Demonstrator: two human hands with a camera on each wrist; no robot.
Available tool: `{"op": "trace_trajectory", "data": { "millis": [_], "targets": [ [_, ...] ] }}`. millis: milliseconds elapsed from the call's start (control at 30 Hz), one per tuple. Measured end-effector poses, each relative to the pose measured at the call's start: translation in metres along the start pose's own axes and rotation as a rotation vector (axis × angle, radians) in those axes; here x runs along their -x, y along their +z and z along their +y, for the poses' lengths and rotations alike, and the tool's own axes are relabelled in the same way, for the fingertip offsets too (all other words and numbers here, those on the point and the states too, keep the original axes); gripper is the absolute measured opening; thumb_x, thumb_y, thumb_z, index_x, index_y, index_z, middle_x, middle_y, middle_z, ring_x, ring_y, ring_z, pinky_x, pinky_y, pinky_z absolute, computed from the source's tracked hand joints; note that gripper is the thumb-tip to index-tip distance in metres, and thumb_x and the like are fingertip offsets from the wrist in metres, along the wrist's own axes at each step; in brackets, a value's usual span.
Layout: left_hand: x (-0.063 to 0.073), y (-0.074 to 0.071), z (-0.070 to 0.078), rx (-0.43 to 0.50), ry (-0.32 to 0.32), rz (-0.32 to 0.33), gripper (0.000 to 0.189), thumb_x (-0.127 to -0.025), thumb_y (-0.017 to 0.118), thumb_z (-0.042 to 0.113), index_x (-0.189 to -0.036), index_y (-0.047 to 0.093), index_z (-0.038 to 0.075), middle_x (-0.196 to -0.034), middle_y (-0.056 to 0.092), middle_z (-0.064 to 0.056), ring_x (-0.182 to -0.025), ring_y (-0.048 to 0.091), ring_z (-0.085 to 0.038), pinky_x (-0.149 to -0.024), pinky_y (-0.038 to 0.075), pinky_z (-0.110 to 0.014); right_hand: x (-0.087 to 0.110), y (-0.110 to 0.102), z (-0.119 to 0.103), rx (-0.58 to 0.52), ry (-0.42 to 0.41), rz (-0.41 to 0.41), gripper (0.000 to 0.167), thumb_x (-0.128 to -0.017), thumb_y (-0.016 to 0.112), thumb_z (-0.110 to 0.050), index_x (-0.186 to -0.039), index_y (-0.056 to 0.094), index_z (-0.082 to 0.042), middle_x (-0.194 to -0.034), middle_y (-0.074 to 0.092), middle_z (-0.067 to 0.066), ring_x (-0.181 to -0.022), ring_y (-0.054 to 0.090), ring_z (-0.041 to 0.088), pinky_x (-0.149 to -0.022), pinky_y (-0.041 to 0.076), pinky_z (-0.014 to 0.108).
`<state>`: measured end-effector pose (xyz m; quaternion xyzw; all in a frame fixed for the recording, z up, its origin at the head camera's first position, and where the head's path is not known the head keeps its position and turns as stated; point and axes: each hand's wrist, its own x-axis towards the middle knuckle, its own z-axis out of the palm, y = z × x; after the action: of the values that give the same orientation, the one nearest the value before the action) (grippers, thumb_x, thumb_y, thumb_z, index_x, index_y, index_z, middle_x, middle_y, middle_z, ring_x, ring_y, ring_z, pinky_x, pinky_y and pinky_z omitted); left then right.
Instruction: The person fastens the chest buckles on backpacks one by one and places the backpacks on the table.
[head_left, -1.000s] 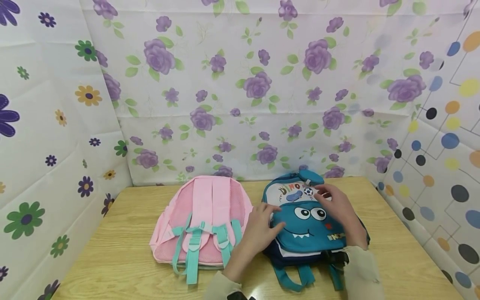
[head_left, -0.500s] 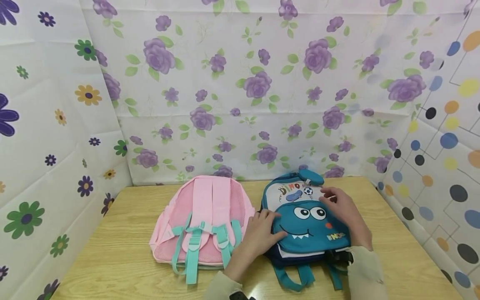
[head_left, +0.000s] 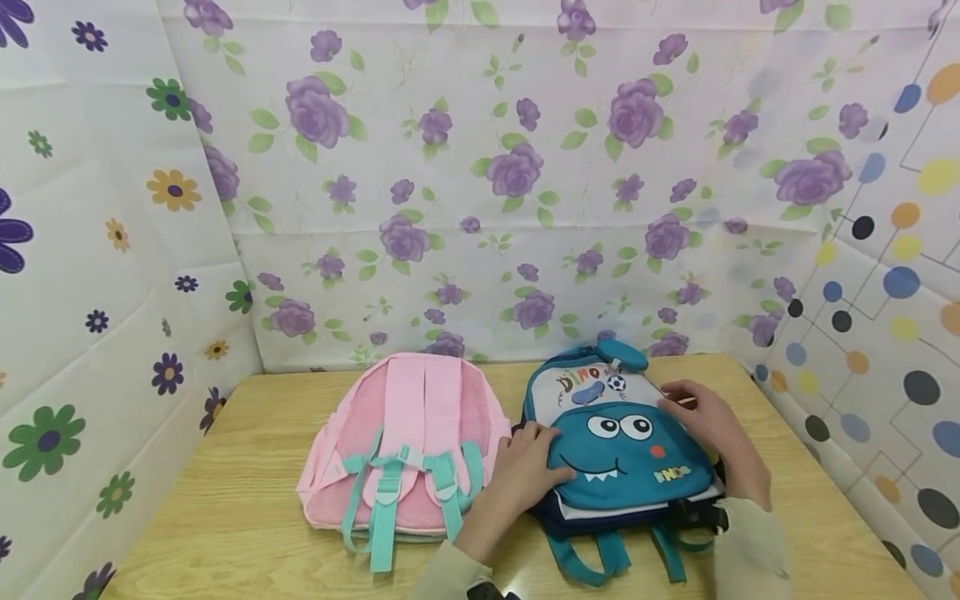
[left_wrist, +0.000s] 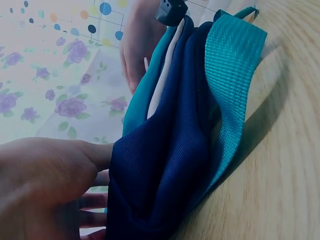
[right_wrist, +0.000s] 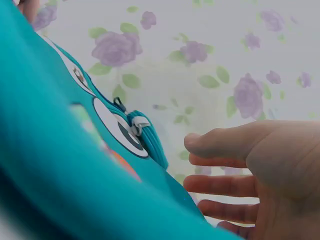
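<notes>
A teal and navy child's backpack (head_left: pixel 611 467) with a cartoon dinosaur face lies front up on the table. My left hand (head_left: pixel 525 467) is at its left side, thumb over the edge of the front pocket. In the left wrist view, that hand (left_wrist: pixel 55 185) has its thumb and fingers extended against the navy side panel. My right hand (head_left: pixel 708 421) is by the upper right edge, fingers loosely bent. The right wrist view shows the right hand (right_wrist: pixel 260 175) with fingers apart, nothing between thumb and fingers, fingertips close to the teal fabric (right_wrist: pixel 75 165).
Left of it, a pink backpack (head_left: pixel 405 392) lies with its shoulder straps and mint webbing upward. Teal straps (head_left: pixel 592 562) trail toward the front of the wooden table (head_left: pixel 232 467). Patterned cloths (head_left: pixel 465 167) hang behind and at both sides.
My right hand has shifted right and slightly down, off the front of the teal backpack toward its right edge. The left hand has barely moved. Both backpacks stay in place.
</notes>
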<state>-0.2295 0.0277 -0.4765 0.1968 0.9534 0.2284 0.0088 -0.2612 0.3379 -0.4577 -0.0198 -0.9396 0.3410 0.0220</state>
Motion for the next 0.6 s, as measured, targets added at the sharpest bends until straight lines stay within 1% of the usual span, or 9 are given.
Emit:
{"op": "trace_trajectory", "data": {
  "millis": [133, 267, 433, 500, 600],
  "targets": [
    [0.001, -0.002, 0.0, 0.005, 0.001, 0.002, 0.062, -0.088, 0.071, 0.051, -0.138, 0.057, 0.019, -0.127, 0.056, -0.005, -0.115, 0.053, -0.022, -0.09, 0.038, -0.038, 0.002, -0.004, 0.005, 0.01, -0.012, -0.012, 0.055, -0.101, 0.056, -0.041, -0.139, 0.051, -0.002, -0.133, 0.055, 0.028, -0.117, 0.053, 0.043, -0.094, 0.048, 0.057],
    [0.001, -0.003, -0.001, 0.007, 0.006, 0.003, 0.062, -0.088, 0.07, 0.052, -0.138, 0.058, 0.018, -0.127, 0.056, -0.005, -0.115, 0.053, -0.023, -0.09, 0.038, -0.039, 0.004, -0.007, 0.014, 0.01, -0.024, -0.063, 0.061, -0.1, 0.058, -0.042, -0.141, 0.047, 0.001, -0.138, 0.05, 0.031, -0.121, 0.051, 0.05, -0.098, 0.045, 0.061],
    [0.001, -0.001, -0.002, 0.012, 0.008, -0.002, 0.061, -0.088, 0.07, 0.052, -0.137, 0.058, 0.018, -0.126, 0.056, -0.006, -0.114, 0.053, -0.024, -0.091, 0.039, -0.039, 0.004, -0.007, 0.023, 0.014, -0.029, -0.136, 0.074, -0.097, 0.059, -0.048, -0.147, 0.037, 0.004, -0.146, 0.038, 0.034, -0.131, 0.039, 0.054, -0.103, 0.037, 0.066],
    [0.0, -0.001, -0.002, 0.015, 0.006, -0.004, 0.061, -0.088, 0.07, 0.052, -0.137, 0.059, 0.018, -0.126, 0.056, -0.006, -0.114, 0.053, -0.024, -0.091, 0.039, -0.04, 0.003, -0.007, 0.026, 0.014, -0.017, -0.161, 0.079, -0.096, 0.059, -0.051, -0.148, 0.035, 0.003, -0.148, 0.036, 0.034, -0.134, 0.035, 0.054, -0.105, 0.034, 0.068],
    [0.0, -0.001, -0.002, 0.021, 0.003, -0.008, 0.061, -0.088, 0.071, 0.052, -0.136, 0.059, 0.018, -0.127, 0.055, -0.006, -0.115, 0.053, -0.024, -0.093, 0.039, -0.041, 0.003, -0.006, 0.029, 0.006, 0.002, -0.185, 0.081, -0.095, 0.059, -0.053, -0.148, 0.035, 0.003, -0.15, 0.035, 0.033, -0.136, 0.032, 0.054, -0.106, 0.031, 0.069]
  ]
}}
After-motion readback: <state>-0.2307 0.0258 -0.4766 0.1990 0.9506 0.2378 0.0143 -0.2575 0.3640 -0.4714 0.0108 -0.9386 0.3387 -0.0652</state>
